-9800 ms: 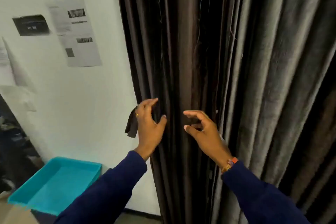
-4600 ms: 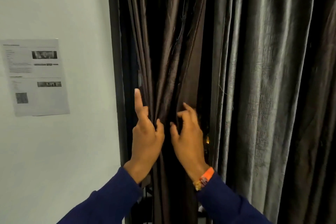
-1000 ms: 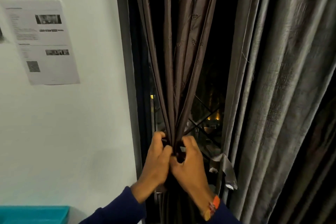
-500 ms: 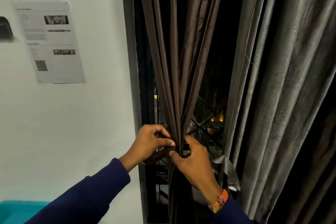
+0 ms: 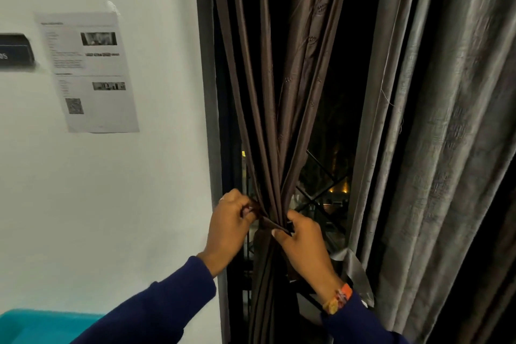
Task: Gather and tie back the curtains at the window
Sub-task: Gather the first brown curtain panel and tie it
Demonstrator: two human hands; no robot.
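Losing the bunch is our main risk: the brown curtain (image 5: 268, 109) is drawn to a narrow waist just beside the window frame (image 5: 205, 109), and only the tie (image 5: 272, 223) across that waist keeps it there. We judge the knot not yet made, so any slack would let the folds fan back over the dark window (image 5: 335, 109).

The grey curtain (image 5: 435, 148) is the largest thing nearby. It hangs loose along the window's right edge, well apart from the bunch, and by our reckoning has yet to be gathered. Its torn flap (image 5: 354, 271) droops just beside our right wrist and could snag a sleeve.

Behind the bunch the grille (image 5: 321, 198) leaves little room to pass the tie round the back; we cannot tell how the tie runs there.

On the wall (image 5: 97, 204) to the left a paper (image 5: 89, 72) and a dark plate (image 5: 15, 51) are taped or fixed, clear of the work. A teal bin (image 5: 42, 327) sits low in the corner.

Our left hand (image 5: 227, 229) is closed, pinching one end of the tie; our right hand (image 5: 303, 243) is closed, gripping the other end against the bunch.
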